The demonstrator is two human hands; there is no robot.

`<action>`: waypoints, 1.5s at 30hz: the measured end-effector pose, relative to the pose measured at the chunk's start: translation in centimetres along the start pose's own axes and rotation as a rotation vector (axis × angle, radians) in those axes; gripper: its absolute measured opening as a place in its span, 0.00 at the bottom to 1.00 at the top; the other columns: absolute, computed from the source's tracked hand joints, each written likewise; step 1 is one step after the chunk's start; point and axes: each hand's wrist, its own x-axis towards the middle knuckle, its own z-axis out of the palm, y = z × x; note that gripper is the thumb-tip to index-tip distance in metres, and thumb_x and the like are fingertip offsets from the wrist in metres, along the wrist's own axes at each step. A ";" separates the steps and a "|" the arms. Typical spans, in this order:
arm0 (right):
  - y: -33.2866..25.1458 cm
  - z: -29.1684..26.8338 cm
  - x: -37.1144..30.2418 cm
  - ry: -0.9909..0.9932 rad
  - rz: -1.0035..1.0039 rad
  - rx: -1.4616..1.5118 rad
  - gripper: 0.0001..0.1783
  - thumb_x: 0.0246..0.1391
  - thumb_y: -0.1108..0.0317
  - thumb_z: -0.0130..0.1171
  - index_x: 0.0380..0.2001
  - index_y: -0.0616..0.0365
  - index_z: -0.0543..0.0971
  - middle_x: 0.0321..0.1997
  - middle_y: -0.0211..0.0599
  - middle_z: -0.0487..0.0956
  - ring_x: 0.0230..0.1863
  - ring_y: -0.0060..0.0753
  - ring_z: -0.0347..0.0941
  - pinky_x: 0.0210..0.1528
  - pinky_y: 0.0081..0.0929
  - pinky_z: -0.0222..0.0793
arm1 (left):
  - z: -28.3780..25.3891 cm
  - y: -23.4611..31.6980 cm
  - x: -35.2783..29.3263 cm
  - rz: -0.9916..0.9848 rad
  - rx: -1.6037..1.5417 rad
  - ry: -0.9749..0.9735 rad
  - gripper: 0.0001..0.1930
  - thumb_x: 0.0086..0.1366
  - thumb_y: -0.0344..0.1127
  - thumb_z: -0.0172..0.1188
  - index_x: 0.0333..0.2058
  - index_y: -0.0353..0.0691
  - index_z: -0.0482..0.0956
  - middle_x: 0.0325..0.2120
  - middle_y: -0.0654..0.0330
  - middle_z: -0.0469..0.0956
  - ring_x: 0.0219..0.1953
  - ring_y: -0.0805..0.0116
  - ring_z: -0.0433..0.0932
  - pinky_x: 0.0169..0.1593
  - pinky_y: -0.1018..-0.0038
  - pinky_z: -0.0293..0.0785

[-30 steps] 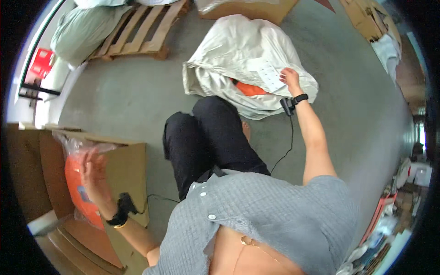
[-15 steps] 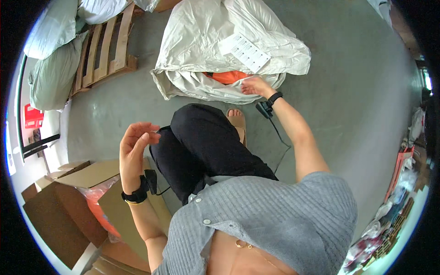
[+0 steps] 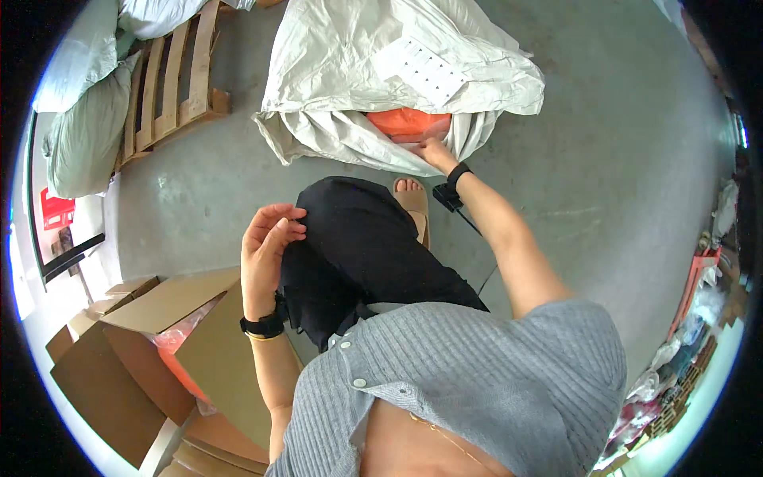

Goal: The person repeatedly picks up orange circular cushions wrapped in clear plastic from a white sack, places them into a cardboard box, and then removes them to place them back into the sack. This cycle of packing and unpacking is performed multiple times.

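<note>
A large white woven sack (image 3: pixel 334 63) lies on the floor in front of me, its mouth facing me. Inside the mouth shows an orange packet (image 3: pixel 405 123) that looks wrapped in clear plastic; the rest of it is hidden under the sack. My right hand (image 3: pixel 433 153) is at the lower right of the packet, against the lower lip of the sack. Its fingers are closed, and what they pinch is partly hidden. Above my knee, my left hand (image 3: pixel 269 246) hangs with loosely bent fingers, holding nothing. A white printed sheet (image 3: pixel 429 71) lies on top of the sack.
An open cardboard box (image 3: pixel 119 381) with orange, plastic-wrapped contents (image 3: pixel 176 358) stands at my lower left. Beyond it are a wooden pallet (image 3: pixel 171 87) and stuffed sacks (image 3: pixel 87 143). Plastic-wrapped goods (image 3: pixel 699 310) line the right side. A cable trails from my right wrist.
My right hand has reached into the sack's mouth and closed its fingers at the orange packet's edge. More of the packet shows. My left hand has moved right, toward my knee.
</note>
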 end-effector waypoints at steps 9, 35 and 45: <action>-5.7 -4.7 -2.0 -0.019 0.110 0.746 0.11 0.50 0.62 0.57 0.27 0.60 0.74 0.25 0.36 0.77 0.24 0.25 0.74 0.25 0.20 0.70 | -1.4 -0.6 0.0 -0.012 -0.052 0.008 0.11 0.62 0.28 0.47 0.43 0.32 0.69 0.37 0.53 0.74 0.34 0.71 0.75 0.42 0.75 0.72; -5.2 -11.1 9.5 0.081 0.015 0.324 0.27 0.38 0.58 0.66 0.36 0.69 0.74 0.31 0.40 0.78 0.31 0.31 0.74 0.35 0.25 0.68 | -2.2 -1.7 0.6 0.017 -0.233 0.048 0.11 0.63 0.27 0.46 0.44 0.30 0.66 0.37 0.48 0.73 0.35 0.65 0.76 0.43 0.72 0.73; 4.3 -11.3 -13.1 -1.057 0.226 0.022 0.15 0.38 0.64 0.65 0.31 0.60 0.77 0.22 0.25 0.73 0.20 0.19 0.64 0.21 0.19 0.59 | -2.8 -2.1 0.3 0.075 -0.223 0.056 0.12 0.64 0.27 0.44 0.45 0.30 0.66 0.38 0.48 0.73 0.37 0.64 0.75 0.43 0.71 0.73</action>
